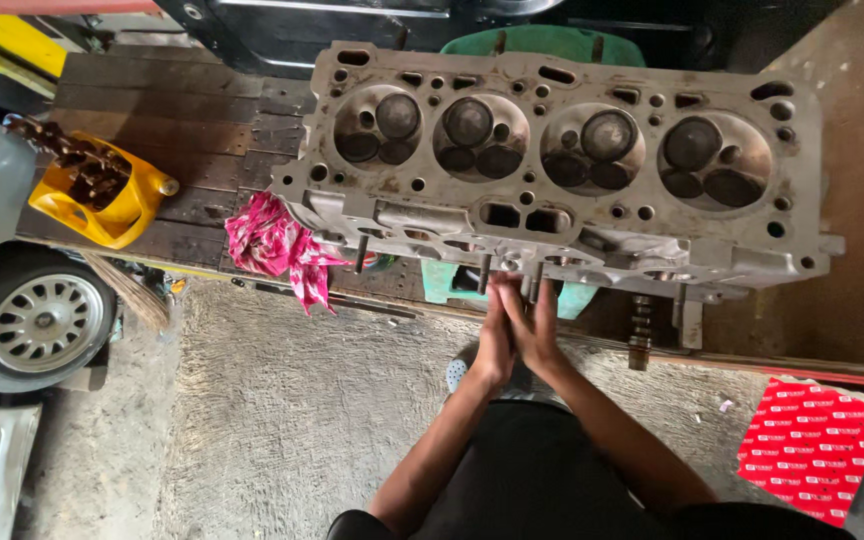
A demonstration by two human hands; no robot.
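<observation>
1. Head view showed a big grey engine head [562,170] lying across a dark wooden bench [172,130], its four round chambers facing up, so its near side hung over the edge where the person stood.

2. Both hands met just under that near side. The left hand [495,335] and right hand [535,325] were pressed palm to palm, fingers straight and close together, pointing up at a short metal stud [508,268] that stuck out of the casting. The stud seemed caught between the palms, though I could not tell how firmly it was held.

3. Other studs poked out along the same side, one [360,255] further left, apart from the hands.

4. A pink and white rag [277,245] lay bunched on the bench edge beside the left end of the engine head, near at hand for wiping.

5. Further left, a yellow cut-open jug [102,205] held greasy dark parts, probably to keep them together.

6. Below the bench were a car wheel [37,320] at the left and a red patterned box [812,445] on the floor at the right.
</observation>
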